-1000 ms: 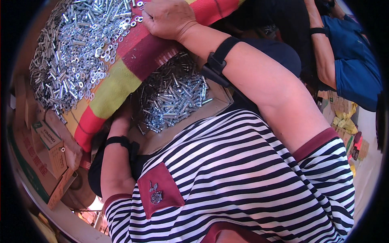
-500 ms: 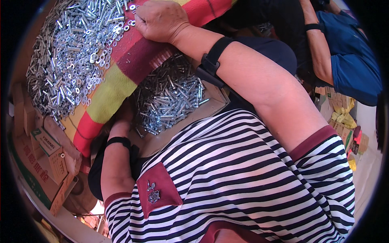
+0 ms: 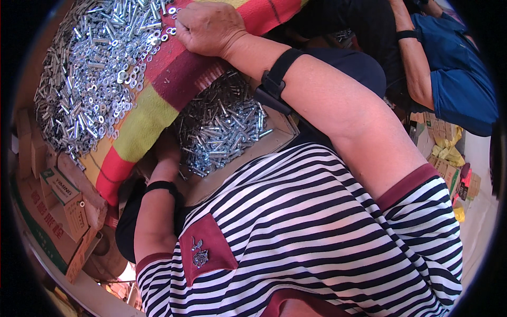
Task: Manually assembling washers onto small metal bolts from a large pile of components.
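Observation:
My right hand (image 3: 210, 29) is closed over the far edge of a striped red, maroon, green and yellow cloth (image 3: 153, 119), beside some loose washers (image 3: 165, 37). Its fingertips are tucked beneath, so what they hold cannot be seen. My left hand (image 3: 168, 149) reaches under the cloth's near edge, its fingers hidden. On the cloth lies a big heap of silvery metal pins or bolts (image 3: 79, 119) mixed with flat washers (image 3: 127, 76). Below the cloth, between my arms, an open cardboard box (image 3: 282, 132) holds more of the metal pins (image 3: 224, 134).
Cardboard cartons (image 3: 58, 211) stand at the left by the cloth. To the far right sits another person in a blue shirt (image 3: 457, 68), an arm (image 3: 414, 68) hanging down. Small boxes (image 3: 443, 132) and yellow plastic wrapping (image 3: 449, 153) lie below that person.
My left forearm has shifted slightly, with the wrist a little farther right under the cloth. My right hand stays almost in place.

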Motion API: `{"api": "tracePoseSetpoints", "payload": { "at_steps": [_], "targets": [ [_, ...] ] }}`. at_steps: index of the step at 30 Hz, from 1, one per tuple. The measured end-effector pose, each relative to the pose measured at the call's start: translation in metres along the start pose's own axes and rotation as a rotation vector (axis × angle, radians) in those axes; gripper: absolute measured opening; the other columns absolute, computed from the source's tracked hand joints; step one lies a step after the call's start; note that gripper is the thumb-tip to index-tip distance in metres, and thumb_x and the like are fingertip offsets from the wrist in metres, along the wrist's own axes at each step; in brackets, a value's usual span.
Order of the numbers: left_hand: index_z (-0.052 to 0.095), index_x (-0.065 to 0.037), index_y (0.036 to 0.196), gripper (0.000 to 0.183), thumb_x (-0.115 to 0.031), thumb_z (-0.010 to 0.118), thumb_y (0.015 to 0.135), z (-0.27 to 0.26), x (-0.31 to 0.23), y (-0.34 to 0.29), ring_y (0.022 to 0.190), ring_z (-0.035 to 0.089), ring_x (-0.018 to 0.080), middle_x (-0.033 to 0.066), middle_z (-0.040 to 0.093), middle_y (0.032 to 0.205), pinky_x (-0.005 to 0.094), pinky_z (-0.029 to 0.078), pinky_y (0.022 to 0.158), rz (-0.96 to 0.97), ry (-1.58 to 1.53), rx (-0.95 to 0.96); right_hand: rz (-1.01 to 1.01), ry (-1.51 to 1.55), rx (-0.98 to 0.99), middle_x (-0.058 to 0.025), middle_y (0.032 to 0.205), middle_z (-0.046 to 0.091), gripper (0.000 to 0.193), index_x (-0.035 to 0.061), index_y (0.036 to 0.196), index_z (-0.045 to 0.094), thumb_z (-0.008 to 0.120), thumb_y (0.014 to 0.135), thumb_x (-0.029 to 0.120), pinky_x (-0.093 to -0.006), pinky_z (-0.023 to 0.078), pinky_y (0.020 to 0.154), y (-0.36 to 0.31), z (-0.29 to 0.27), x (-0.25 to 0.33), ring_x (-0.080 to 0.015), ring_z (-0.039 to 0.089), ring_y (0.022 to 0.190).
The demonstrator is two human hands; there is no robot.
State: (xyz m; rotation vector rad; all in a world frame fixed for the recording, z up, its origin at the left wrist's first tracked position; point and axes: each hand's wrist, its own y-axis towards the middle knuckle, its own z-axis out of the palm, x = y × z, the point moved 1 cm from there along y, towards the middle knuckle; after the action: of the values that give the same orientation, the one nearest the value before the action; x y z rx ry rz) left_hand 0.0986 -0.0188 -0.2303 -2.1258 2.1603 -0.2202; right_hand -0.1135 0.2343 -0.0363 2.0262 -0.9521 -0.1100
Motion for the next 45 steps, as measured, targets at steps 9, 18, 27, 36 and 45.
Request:
{"api": "tracePoseSetpoints", "payload": {
  "at_steps": [9, 18, 27, 36, 45],
  "targets": [
    [0.064, -0.007, 0.109, 0.026, -0.013, 0.047, 0.090, -0.003, -0.009, 0.006, 0.107, 0.060, 0.0322, 0.0190, 0.061, 0.115, 0.0429, 0.050, 0.089, -0.082, 0.049, 0.345, -0.005, 0.009, -0.014, -0.0067, 0.069, 0.063, 0.019, 0.0127, 0.066, 0.063, 0.057, 0.078, 0.026, -0.0373, 0.052, 0.061, -0.001, -0.001, -0.002, -0.0247, 0.064, 0.068],
    [0.049, -0.006, 0.129, 0.037, -0.016, 0.042, 0.094, 0.007, 0.010, 0.012, 0.123, 0.047, 0.0306, 0.0174, 0.048, 0.133, 0.0413, 0.037, 0.102, -0.119, 0.120, 0.248, -0.004, 0.003, -0.008, -0.0066, 0.070, 0.063, 0.019, 0.0126, 0.066, 0.061, 0.057, 0.078, 0.027, -0.0378, 0.052, 0.059, 0.000, -0.002, -0.001, -0.0256, 0.064, 0.067],
    [0.062, -0.006, 0.108, 0.030, -0.006, 0.060, 0.078, -0.158, -0.053, -0.018, 0.095, 0.063, 0.0327, 0.0151, 0.065, 0.104, 0.0421, 0.050, 0.082, 0.313, 0.114, 0.401, 0.022, -0.011, 0.062, -0.0071, 0.073, 0.064, 0.019, 0.0128, 0.069, 0.062, 0.056, 0.080, 0.027, -0.0404, 0.053, 0.061, -0.003, -0.005, -0.007, -0.0272, 0.064, 0.069],
    [0.063, 0.000, 0.094, 0.014, 0.001, 0.060, 0.081, -0.314, -0.058, 0.007, 0.082, 0.064, 0.0194, 0.0094, 0.065, 0.090, 0.0307, 0.050, 0.073, 0.114, -0.660, -0.589, 0.012, 0.027, 0.018, -0.0057, 0.070, 0.058, 0.011, 0.0128, 0.071, 0.058, 0.057, 0.078, 0.021, -0.0389, 0.050, 0.057, 0.000, -0.003, 0.001, -0.0275, 0.061, 0.065],
    [0.051, -0.017, 0.128, 0.042, -0.028, 0.056, 0.088, -0.128, -0.135, -0.031, 0.135, 0.030, 0.0341, 0.0131, 0.035, 0.143, 0.0565, 0.023, 0.110, 0.812, -0.168, 0.151, -0.021, 0.032, 0.008, -0.0068, 0.070, 0.058, 0.011, 0.0125, 0.072, 0.057, 0.057, 0.079, 0.021, -0.0401, 0.049, 0.057, 0.002, 0.003, 0.006, -0.0288, 0.061, 0.065]
  ]
}}
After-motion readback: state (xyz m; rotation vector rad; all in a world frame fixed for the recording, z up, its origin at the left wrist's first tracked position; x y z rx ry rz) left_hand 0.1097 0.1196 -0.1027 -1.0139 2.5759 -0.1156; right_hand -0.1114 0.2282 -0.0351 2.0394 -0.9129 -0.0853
